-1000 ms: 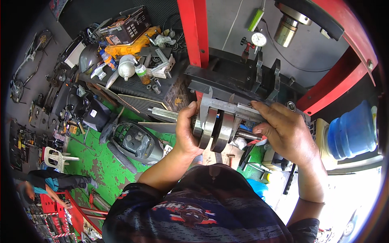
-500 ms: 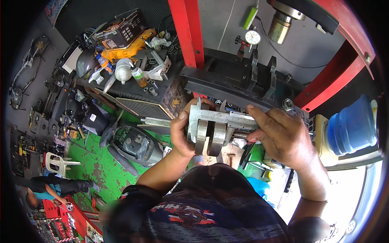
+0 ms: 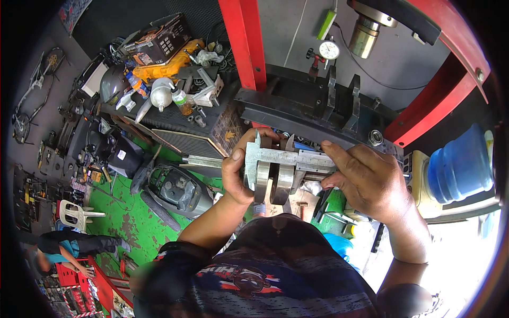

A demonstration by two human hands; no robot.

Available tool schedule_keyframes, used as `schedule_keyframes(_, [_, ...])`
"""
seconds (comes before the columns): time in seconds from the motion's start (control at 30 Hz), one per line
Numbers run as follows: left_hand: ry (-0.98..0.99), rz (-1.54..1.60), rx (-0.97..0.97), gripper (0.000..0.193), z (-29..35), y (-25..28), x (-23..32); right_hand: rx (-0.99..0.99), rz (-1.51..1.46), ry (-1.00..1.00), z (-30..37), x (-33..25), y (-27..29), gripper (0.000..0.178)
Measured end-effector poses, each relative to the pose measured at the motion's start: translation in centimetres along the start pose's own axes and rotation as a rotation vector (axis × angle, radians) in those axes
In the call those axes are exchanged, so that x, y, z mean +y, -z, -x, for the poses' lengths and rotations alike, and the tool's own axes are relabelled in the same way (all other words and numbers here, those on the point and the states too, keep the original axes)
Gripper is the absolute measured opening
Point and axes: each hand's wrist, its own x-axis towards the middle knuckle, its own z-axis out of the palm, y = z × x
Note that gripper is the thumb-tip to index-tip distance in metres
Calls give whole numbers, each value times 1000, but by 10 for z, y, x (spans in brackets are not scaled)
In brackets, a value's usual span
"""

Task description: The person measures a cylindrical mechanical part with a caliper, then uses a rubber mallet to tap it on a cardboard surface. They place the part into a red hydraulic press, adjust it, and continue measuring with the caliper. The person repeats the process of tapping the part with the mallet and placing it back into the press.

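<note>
My left hand (image 3: 237, 172) wraps round the left side of a motorcycle crankshaft (image 3: 284, 183), with its two thick steel webs side by side and a gap between them. Across the webs lies a steel vernier caliper (image 3: 275, 157), its fixed jaw beside my left thumb and its sliding jaw along the right web. My right hand (image 3: 374, 183) pinches the caliper's scale end between thumb and fingers. My left fingers behind the crankshaft are mostly hidden.
Ahead stands a red press frame (image 3: 242, 42) with a black bed (image 3: 297, 108) and a dial gauge (image 3: 328, 50). A cluttered bench (image 3: 217, 124) is at left. A blue water jug (image 3: 458, 167) stands right. Another person (image 3: 79, 244) works at a red cart, far left.
My right fingers have shifted slightly on the caliper's scale end. The caliper and crankshaft stay almost in place. The far person's hands have moved at the red cart.
</note>
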Motion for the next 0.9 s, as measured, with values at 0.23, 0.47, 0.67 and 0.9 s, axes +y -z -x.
schedule_keyframes(0.23, [-11,-5,16,78,0,-3,0,37,-72,20,0,1,-1,67])
schedule_keyframes(0.47, [-9,23,1,75,0,-2,-4,-3,-35,-5,3,2,-1,69])
schedule_keyframes(0.67, [2,52,-22,78,-1,5,-5,-4,-29,-3,2,3,-1,69])
schedule_keyframes(0.9, [0,42,-10,77,-1,7,-3,-25,-17,-4,-1,1,-2,68])
